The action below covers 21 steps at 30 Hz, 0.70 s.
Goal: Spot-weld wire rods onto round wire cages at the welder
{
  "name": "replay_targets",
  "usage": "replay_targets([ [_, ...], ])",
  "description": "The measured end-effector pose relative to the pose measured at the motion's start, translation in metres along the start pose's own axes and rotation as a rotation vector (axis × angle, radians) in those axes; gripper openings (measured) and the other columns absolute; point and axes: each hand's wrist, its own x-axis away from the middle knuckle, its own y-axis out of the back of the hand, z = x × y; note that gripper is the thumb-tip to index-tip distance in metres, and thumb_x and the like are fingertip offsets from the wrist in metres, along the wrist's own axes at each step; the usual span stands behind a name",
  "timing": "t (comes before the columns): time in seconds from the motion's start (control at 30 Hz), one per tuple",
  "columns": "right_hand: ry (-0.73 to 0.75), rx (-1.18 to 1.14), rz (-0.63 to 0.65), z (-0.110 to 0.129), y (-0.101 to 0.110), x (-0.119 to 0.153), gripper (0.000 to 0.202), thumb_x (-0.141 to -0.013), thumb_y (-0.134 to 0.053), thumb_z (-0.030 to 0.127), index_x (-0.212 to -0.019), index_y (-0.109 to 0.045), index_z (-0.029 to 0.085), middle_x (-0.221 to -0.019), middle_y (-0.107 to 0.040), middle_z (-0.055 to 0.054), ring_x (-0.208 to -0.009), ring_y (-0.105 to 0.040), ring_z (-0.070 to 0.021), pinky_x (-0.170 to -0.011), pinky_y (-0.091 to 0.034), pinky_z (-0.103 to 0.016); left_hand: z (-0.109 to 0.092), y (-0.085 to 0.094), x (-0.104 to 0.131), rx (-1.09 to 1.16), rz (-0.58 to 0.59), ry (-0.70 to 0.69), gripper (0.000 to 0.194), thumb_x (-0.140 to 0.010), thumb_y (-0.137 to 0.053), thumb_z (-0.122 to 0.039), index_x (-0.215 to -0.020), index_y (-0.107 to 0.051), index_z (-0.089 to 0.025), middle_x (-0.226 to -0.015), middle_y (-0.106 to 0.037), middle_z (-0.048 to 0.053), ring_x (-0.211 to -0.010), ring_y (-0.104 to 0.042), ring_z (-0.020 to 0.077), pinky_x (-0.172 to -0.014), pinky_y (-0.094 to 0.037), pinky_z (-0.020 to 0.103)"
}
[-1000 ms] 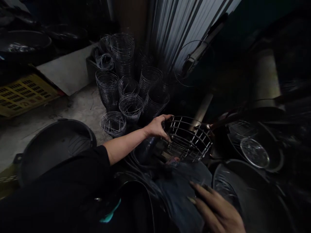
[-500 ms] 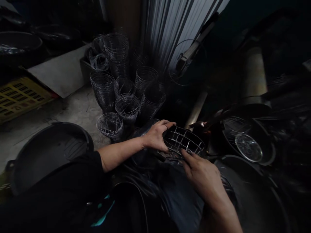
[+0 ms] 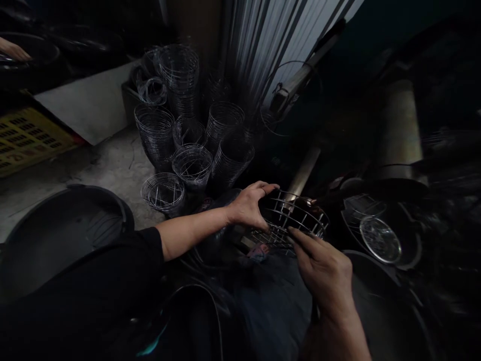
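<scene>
Wire basket (image 3: 296, 215): held tilted, in front of slanted rod (image 3: 306, 169).
Left hand (image 3: 248, 206): basket's left side gripped between fingers and thumb.
Right hand (image 3: 325, 265): fingers laid at near rim; grip cannot be told.
Wire stacks (image 3: 192, 163): stood beyond left hand.

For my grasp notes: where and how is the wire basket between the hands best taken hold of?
Probably by the curved left side of the wire basket, coming from the left, as the left hand does: its round, open wirework should let thumb and fingers spread across the curve and hook the wires.
</scene>
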Motion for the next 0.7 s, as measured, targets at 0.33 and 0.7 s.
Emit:
replay_targets([
  [0.33,-0.034,-0.077,-0.013,-0.014,-0.002,-0.017,0.029,-0.093,-0.054,0.037,-0.094,-0.077,0.021,-0.086,-0.075,-0.004,-0.072,-0.071,-0.0171,-0.062,-0.052,-0.025,0.007,0.0,-0.018,0.098,0.01,0.073,0.102,-0.033,-0.087,-0.026,-0.13,-0.056,-0.016,-0.122,-0.053,0.009,-0.112,-0.057,0.0283,-0.101,-0.048,0.042],
  [0.7,-0.247,-0.183,-0.075,-0.029,-0.013,-0.032,0.028,-0.086,-0.061,0.042,-0.093,-0.078,0.021,-0.083,-0.075,-0.005,-0.073,-0.07,-0.02,-0.065,-0.053,-0.028,0.007,-0.002,-0.044,0.048,-0.005,0.151,0.107,-0.031,-0.09,-0.029,-0.13,-0.055,-0.014,-0.119,-0.053,0.009,-0.107,-0.057,0.0266,-0.099,-0.049,0.041],
])
